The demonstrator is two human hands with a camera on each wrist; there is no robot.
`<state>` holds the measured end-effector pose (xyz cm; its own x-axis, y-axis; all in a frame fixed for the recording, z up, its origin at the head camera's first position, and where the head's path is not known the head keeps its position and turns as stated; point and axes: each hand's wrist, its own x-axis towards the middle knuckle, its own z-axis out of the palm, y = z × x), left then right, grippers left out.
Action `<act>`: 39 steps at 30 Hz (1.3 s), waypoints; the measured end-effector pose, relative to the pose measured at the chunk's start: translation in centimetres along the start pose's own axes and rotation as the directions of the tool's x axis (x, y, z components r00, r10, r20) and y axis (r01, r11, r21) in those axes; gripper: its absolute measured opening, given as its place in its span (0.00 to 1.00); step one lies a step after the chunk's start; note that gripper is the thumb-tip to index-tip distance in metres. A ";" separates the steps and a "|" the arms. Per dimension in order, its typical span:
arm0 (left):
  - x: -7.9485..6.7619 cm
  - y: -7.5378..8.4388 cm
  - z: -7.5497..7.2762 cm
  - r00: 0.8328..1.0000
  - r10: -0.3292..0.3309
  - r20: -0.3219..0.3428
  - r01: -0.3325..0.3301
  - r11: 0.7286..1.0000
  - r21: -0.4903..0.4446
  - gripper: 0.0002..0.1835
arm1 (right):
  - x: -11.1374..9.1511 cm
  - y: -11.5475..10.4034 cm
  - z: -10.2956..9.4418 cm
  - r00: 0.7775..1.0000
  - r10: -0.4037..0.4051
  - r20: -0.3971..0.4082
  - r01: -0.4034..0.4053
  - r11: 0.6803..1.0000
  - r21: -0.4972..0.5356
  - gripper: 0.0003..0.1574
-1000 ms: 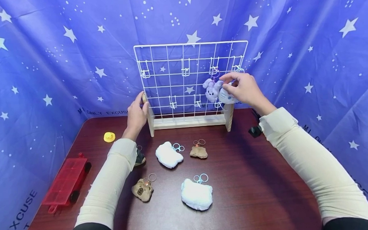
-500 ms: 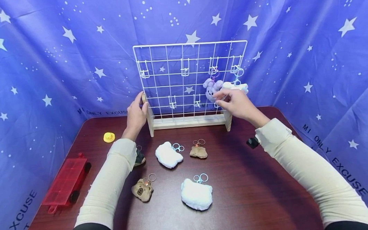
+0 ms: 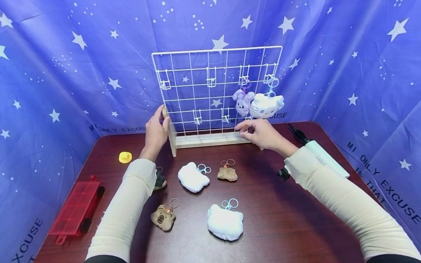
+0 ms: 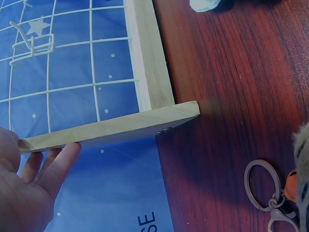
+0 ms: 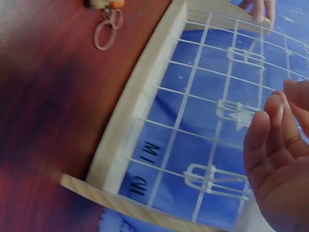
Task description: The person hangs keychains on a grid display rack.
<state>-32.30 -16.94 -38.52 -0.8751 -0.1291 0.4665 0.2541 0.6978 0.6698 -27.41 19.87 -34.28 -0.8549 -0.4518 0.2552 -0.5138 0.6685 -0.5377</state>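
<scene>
Lower than half a second ago, our right hand (image 3: pixel 260 133) is now below the white plush charm (image 3: pixel 267 106), which it partly covered and which now shows fully. We see this charm hanging from the rightmost upper hook (image 3: pixel 269 79), just beside the lilac plush charm (image 3: pixel 242 105); whether the two touch, we cannot tell. As we judge, the step in hand is to leave the hung charm in peace: we should take the hand away slowly, with the fingertips clear of the wires, so that neither charm is pulled loose. It is also wise, we think, that our left hand (image 3: pixel 155 130) steadies the wire rack (image 3: pixel 216 139), because a light frame like this one could slide or tip. About the fingers: those of the right hand are softly bent, their tips close to the thumb, and they hold nothing that we can see; they are in front of the rack's lower part, and any contact with it is not clear to us. Those of the left hand are clamped on the wooden side post (image 4: pixel 111 126), with the thumb on the opposite side.
</scene>
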 end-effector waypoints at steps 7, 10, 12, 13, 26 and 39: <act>-0.1 -0.1 -0.1 1.000 -0.005 0.002 0.005 1.000 0.000 0.29 | -0.1 1.2 2.6 0.999 -0.008 0.047 0.006 0.999 0.036 0.16; -0.1 0.0 -0.1 1.000 -0.008 0.009 0.008 1.000 0.000 0.29 | -0.2 1.7 3.7 0.998 -0.021 0.058 0.018 0.999 0.043 0.16; 0.0 0.0 -0.1 1.000 -0.010 0.013 0.010 1.000 0.000 0.29 | -0.2 2.0 4.5 0.997 -0.034 0.070 0.030 0.998 0.054 0.16; 0.0 0.0 -0.1 1.000 -0.010 0.015 0.010 1.000 0.001 0.29 | -0.2 2.2 4.8 0.996 -0.038 0.078 0.034 0.998 0.057 0.16; 0.1 0.0 -0.1 1.000 -0.012 0.023 0.012 1.000 -0.003 0.29 | -0.2 4.5 7.8 0.978 0.023 0.205 -0.026 1.000 0.016 0.17; 0.1 -0.1 -0.1 0.999 -0.018 0.028 0.018 1.000 0.004 0.29 | -0.6 5.9 9.7 0.952 0.095 0.290 -0.100 0.995 0.001 0.18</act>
<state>-32.36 -17.10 -38.47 -0.8905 -0.1221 0.4383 0.2368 0.6981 0.6757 -29.18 18.34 -45.38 -0.8421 -0.5378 -0.0407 -0.4258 0.7093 -0.5617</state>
